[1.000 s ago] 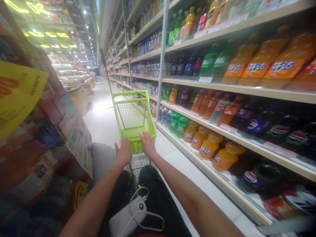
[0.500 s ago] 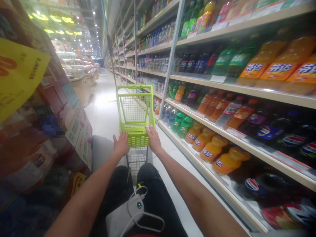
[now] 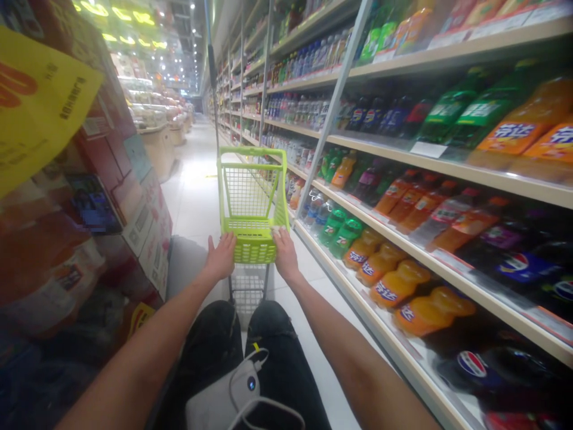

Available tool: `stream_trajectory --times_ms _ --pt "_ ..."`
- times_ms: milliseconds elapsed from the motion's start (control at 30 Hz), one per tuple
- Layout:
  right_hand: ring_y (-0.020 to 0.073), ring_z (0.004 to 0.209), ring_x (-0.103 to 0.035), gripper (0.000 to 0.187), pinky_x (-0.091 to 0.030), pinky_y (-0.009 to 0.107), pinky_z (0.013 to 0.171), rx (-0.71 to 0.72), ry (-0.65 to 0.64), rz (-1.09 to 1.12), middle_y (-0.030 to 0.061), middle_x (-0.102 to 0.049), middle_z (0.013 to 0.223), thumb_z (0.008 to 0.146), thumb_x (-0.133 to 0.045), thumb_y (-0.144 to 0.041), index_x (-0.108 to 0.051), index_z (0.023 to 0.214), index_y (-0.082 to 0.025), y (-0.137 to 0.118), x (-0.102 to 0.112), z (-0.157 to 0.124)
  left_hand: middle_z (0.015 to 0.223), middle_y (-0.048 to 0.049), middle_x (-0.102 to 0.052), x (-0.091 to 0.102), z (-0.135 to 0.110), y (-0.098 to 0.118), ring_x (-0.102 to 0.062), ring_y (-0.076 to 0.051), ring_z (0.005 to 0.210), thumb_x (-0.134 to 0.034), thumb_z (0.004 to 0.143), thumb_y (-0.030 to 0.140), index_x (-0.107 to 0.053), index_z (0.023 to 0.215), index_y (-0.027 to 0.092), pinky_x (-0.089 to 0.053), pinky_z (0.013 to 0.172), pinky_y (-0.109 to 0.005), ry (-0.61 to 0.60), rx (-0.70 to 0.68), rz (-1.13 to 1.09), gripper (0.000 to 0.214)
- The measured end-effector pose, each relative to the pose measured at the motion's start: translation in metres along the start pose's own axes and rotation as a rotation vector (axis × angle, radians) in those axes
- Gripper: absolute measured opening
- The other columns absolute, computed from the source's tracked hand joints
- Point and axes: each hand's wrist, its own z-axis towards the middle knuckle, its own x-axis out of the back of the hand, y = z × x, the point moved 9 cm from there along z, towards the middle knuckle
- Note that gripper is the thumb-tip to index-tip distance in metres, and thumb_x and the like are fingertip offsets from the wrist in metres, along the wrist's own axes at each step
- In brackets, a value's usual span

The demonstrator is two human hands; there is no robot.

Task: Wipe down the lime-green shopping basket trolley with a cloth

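A lime-green shopping cart (image 3: pixel 255 248) with a plastic mesh basket stands in front of my knees, at the centre of the head view. My left hand (image 3: pixel 221 255) grips the left corner of its near edge, with the thumb sticking up. On the right corner, my right hand (image 3: pixel 285 254) has its fingers curled over the edge; a small whitish patch shows by the fingertips. Both arms reach forward. A white power bank (image 3: pixel 224 394) with a white cable lies in my lap on dark trousers.
Shelves of drink bottles run along the right, with orange soda bottles (image 3: pixel 398 283) on the lowest one. Stacked cartons (image 3: pixel 145 239) and a yellow price sign (image 3: pixel 40 113) stand close on the left. A pale tiled aisle (image 3: pixel 192 161) stretches ahead between them.
The bottles and shelf post on the right sit further right in view. The cart and both hands appear slightly further right too, with the hands still at the same corners.
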Motion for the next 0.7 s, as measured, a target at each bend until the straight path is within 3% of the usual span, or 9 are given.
stream_trajectory --times_ms 167,333,433,700 --pt "0.0221 0.127 -0.034 0.048 -0.030 0.039 0.102 0.003 -0.089 -0.056 0.0130 -0.044 0.134 0.077 -0.037 -0.001 -0.053 0.121 -0.014 -0.010 -0.011 0.016 0.150 -0.0091 -0.014 0.001 0.004 -0.007 -0.011 -0.024 0.137 -0.041 0.069 0.014 -0.019 0.140 0.015 -0.001 0.106 -0.061 -0.046 0.015 -0.013 0.074" --pt "0.0193 0.105 -0.051 0.045 -0.038 0.032 0.092 -0.012 -0.188 -0.074 0.0098 -0.061 0.110 0.077 -0.038 -0.002 -0.057 0.116 -0.016 -0.006 -0.013 0.032 0.151 -0.0118 -0.005 -0.002 0.005 -0.022 -0.005 -0.028 0.138 -0.048 0.065 0.015 -0.017 0.140 0.017 -0.005 0.103 -0.064 -0.088 0.087 -0.028 0.081" --pt "0.0187 0.102 -0.052 0.046 -0.038 0.030 0.091 0.021 -0.165 -0.066 0.0088 -0.062 0.106 0.076 -0.039 -0.001 -0.056 0.116 -0.017 -0.012 -0.010 0.029 0.150 -0.0140 -0.005 -0.004 0.006 -0.028 -0.005 -0.029 0.138 -0.050 0.065 0.016 -0.018 0.140 0.017 -0.005 0.104 -0.062 -0.092 0.109 -0.030 0.081" --pt "0.0191 0.116 -0.046 0.051 -0.036 0.031 0.100 0.012 -0.070 -0.050 0.0100 -0.056 0.120 0.073 -0.037 0.004 -0.056 0.116 -0.014 -0.019 -0.016 0.019 0.149 -0.0171 -0.008 -0.004 0.013 -0.040 -0.007 -0.028 0.137 -0.052 0.063 0.018 -0.021 0.139 0.015 -0.003 0.105 -0.060 -0.092 0.094 -0.046 0.082"
